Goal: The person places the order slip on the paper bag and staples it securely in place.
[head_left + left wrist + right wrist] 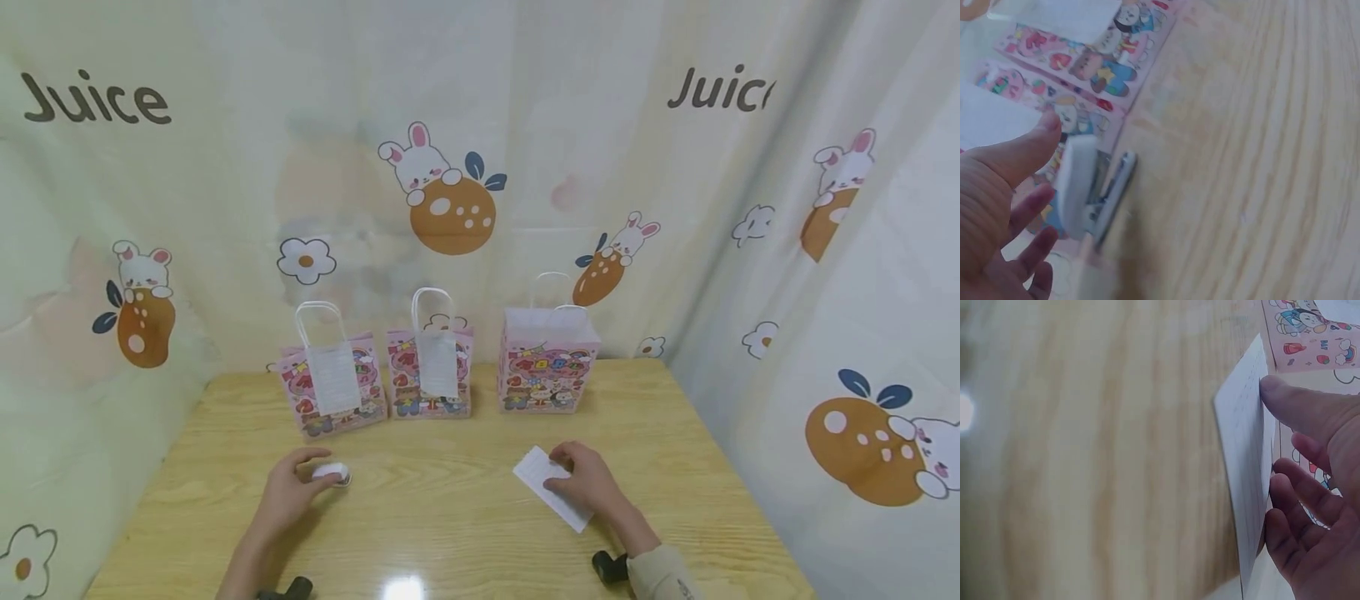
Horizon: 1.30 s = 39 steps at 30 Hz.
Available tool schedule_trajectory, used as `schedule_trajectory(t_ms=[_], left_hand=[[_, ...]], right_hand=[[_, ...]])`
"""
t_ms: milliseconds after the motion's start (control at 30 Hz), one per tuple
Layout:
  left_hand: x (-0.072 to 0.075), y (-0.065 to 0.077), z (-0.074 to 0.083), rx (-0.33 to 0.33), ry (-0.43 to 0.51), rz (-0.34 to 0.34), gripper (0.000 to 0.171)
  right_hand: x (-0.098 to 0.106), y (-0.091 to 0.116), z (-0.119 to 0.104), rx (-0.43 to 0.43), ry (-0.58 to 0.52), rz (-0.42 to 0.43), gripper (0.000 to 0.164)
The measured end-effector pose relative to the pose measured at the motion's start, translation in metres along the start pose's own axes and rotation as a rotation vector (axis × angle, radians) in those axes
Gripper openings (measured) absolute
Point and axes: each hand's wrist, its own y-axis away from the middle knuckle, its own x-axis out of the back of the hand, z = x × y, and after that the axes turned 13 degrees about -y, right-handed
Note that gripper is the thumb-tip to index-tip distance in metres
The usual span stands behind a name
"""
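Note:
A small white stapler [331, 474] is at the front left, its top arm and metal base visible in the left wrist view. My left hand [291, 486] is beside it, thumb and fingers spread; in the left wrist view the thumb tip shows just off the stapler [1080, 187]. On the right, my right hand [588, 479] holds a white slip of paper [536, 471] with fine printed lines, fingers curled at its edge. The right wrist view shows the thumb at the upper end of the slip [1244, 456] and the other fingertips farther down the same edge.
Three pink cartoon-printed paper bags stand at the back of the wooden table [450, 517]: a left bag [303, 404], a middle bag [408, 404] and a right bag [547, 387]. White slips hang at the handles of the left and middle ones. A printed curtain [337, 125] encloses the table.

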Motion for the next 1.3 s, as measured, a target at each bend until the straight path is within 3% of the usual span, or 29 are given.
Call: schedule_trajectory(t_ms=[167, 400, 767, 933, 1100, 1300], left_hand=[[0.004, 0.004, 0.013, -0.039, -0.006, 0.057, 0.044], [-0.002, 0.011, 0.042, -0.102, -0.006, 0.050, 0.035], [-0.046, 0.022, 0.062, -0.160, 0.027, -0.153, 0.024], [-0.056, 0.026, 0.066, -0.157, 0.052, -0.232, 0.026], [-0.062, 0.031, 0.063, -0.147, 0.084, -0.276, 0.025], [-0.065, 0.032, 0.061, -0.167, 0.095, -0.276, 0.025]], right_hand=[[-0.002, -0.002, 0.003, -0.022, -0.021, 0.004, 0.036], [-0.005, -0.003, -0.002, -0.027, -0.046, 0.037, 0.034], [-0.011, 0.003, -0.013, -0.045, 0.005, 0.083, 0.037], [-0.017, 0.004, -0.014, -0.010, 0.022, 0.136, 0.030], [-0.021, 0.004, -0.014, 0.003, 0.043, 0.148, 0.027], [-0.022, 0.004, -0.018, 0.015, 0.004, 0.161, 0.033]])
